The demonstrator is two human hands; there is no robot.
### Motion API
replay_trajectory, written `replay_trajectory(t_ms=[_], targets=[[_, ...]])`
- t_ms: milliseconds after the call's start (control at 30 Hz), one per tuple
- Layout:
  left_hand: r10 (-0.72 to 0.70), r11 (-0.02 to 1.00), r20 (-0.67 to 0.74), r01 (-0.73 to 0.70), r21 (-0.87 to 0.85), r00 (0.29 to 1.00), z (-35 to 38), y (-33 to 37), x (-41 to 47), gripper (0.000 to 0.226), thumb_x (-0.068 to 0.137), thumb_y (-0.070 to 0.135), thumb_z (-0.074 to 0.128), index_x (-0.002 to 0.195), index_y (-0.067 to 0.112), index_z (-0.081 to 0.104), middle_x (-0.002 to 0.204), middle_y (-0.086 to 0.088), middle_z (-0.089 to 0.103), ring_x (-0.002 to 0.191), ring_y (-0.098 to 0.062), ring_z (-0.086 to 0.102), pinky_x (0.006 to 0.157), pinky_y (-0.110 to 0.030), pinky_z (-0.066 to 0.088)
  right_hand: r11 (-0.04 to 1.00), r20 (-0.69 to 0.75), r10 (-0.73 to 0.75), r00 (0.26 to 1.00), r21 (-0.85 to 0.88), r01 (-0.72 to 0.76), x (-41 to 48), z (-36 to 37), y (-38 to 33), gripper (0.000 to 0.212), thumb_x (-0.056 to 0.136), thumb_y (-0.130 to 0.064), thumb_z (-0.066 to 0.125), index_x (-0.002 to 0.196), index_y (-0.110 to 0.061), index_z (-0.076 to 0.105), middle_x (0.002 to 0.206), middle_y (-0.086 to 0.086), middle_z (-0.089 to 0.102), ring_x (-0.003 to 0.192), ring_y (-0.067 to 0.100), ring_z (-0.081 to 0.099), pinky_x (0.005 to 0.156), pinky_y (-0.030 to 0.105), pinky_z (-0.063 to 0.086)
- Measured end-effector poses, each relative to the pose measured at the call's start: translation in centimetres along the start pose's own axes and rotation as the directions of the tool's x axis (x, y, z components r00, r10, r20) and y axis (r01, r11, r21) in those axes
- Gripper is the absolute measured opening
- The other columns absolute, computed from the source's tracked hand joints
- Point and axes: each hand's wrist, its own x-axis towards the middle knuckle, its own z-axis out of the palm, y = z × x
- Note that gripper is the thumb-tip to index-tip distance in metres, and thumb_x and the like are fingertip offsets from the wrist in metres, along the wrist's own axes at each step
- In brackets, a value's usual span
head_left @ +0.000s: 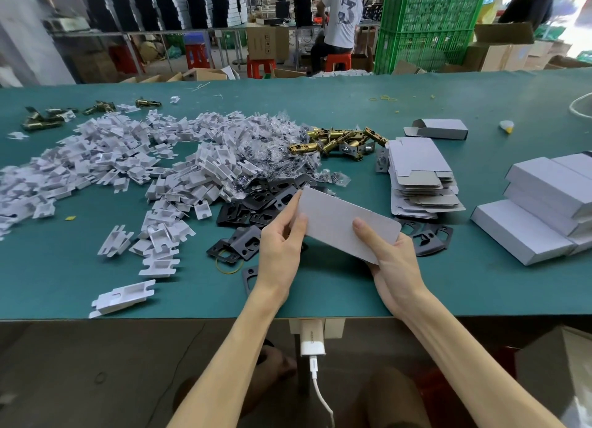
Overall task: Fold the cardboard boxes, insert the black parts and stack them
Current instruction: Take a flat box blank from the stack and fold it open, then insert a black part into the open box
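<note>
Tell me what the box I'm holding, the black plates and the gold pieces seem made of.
Box: thin cardboard, matte grey-white, with a rounded corner. Black plates: probably stamped metal, matte dark coating, clean cutouts. Gold pieces: likely metal, brass-coloured and glinting.

Grey-white cardboard box (pixel 339 222) in your grip, broad face toward you, tilted down to the right. Just behind it, black parts (pixel 253 203) in a loose pile. Right of that, flat box blanks (pixel 419 177) stacked; folded boxes (pixel 541 209) stacked far right.
</note>
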Motion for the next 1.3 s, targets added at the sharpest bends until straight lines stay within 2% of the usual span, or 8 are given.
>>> replay_trajectory(t_ms=[333,467,600,667,800,933,1133,1300], targets=[[-0.026,0.999,0.018,0.026,-0.020,0.999,0.0,0.3,0.1,0.044,0.106,0.019,0.058,0.149,0.029,0.054,0.135,0.011,0.068,0.115,-0.005,0.066,0.091,-0.020,0.053,0.999,0.014,-0.033,0.999,-0.026,0.033,0.0,0.0,0.1,0.030,0.085,-0.021,0.076,0.110,-0.005,0.072,0.112,0.012,0.076,0.102,0.022,0.073,0.080,0.026,0.059],[-0.061,0.996,-0.106,0.053,-0.076,0.993,0.2,0.3,0.3,0.030,0.105,0.019,0.061,0.135,0.024,0.064,0.124,0.008,0.075,0.114,-0.008,0.069,0.092,-0.025,0.055,0.980,0.013,-0.061,0.998,-0.188,0.062,-0.3,0.4,0.2,0.029,0.086,-0.043,0.072,0.094,-0.017,0.079,0.105,0.007,0.077,0.098,0.023,0.071,0.085,0.036,0.057],[-0.155,0.978,-0.232,0.116,-0.173,0.960,-0.3,0.0,0.4,0.022,0.106,0.026,0.060,0.127,0.022,0.067,0.117,0.002,0.076,0.106,-0.012,0.069,0.097,-0.043,0.056,0.950,0.068,-0.253,0.965,-0.173,0.261,-0.9,-0.2,-0.4,0.030,0.105,-0.040,0.049,0.111,-0.023,0.072,0.117,0.007,0.073,0.099,0.030,0.073,0.075,0.041,0.063],[-0.165,0.978,-0.234,0.128,-0.163,0.958,-0.2,0.0,0.5,0.019,0.107,0.027,0.058,0.122,0.024,0.068,0.115,-0.001,0.074,0.101,-0.015,0.067,0.088,-0.044,0.056,0.905,0.090,-0.316,0.945,-0.271,0.328,-1.0,-1.1,-1.0,0.023,0.108,-0.022,0.047,0.125,-0.021,0.061,0.124,0.004,0.069,0.101,0.027,0.073,0.075,0.038,0.063],[-0.116,0.993,-0.139,0.110,-0.048,0.984,0.2,0.3,0.1,0.025,0.108,0.026,0.052,0.099,0.023,0.076,0.078,-0.007,0.068,0.057,-0.018,0.056,0.045,-0.026,0.044,0.716,0.371,-0.178,0.912,-0.587,0.378,-1.2,-1.0,-1.2,0.080,0.089,-0.018,0.074,0.155,-0.035,0.031,0.150,-0.018,0.047,0.133,0.001,0.050,0.102,0.027,0.051],[-0.118,0.990,0.026,0.115,0.080,0.993,0.7,0.9,-0.4,0.057,0.114,0.036,0.038,0.074,0.020,0.076,0.052,-0.005,0.063,0.036,-0.015,0.047,0.039,-0.022,0.033,0.653,0.400,-0.214,0.891,-0.621,0.435,-1.2,0.9,-1.1,0.053,0.084,-0.019,0.082,0.132,-0.028,0.061,0.123,-0.012,0.069,0.123,0.016,0.059,0.107,0.048,0.046],[-0.053,0.994,0.108,0.063,-0.093,0.993,0.5,1.4,-0.5,0.048,0.108,0.046,0.040,0.114,0.016,0.077,0.110,-0.003,0.079,0.103,-0.020,0.075,0.083,-0.027,0.059,0.701,0.220,-0.224,0.950,-0.641,0.314,0.1,1.3,-1.7,0.031,0.089,-0.028,0.077,0.119,-0.021,0.069,0.107,-0.006,0.075,0.101,0.020,0.069,0.093,0.052,0.054],[-0.062,0.998,0.104,0.063,-0.005,0.993,0.8,0.8,-0.5,0.037,0.095,0.041,0.065,0.121,0.014,0.065,0.112,0.000,0.077,0.104,-0.009,0.072,0.084,-0.022,0.056,0.632,0.256,-0.133,0.958,-0.723,0.281,1.7,0.9,-2.0,0.041,0.093,-0.044,0.064,0.126,-0.020,0.067,0.112,-0.006,0.074,0.102,0.019,0.069,0.093,0.047,0.056]])
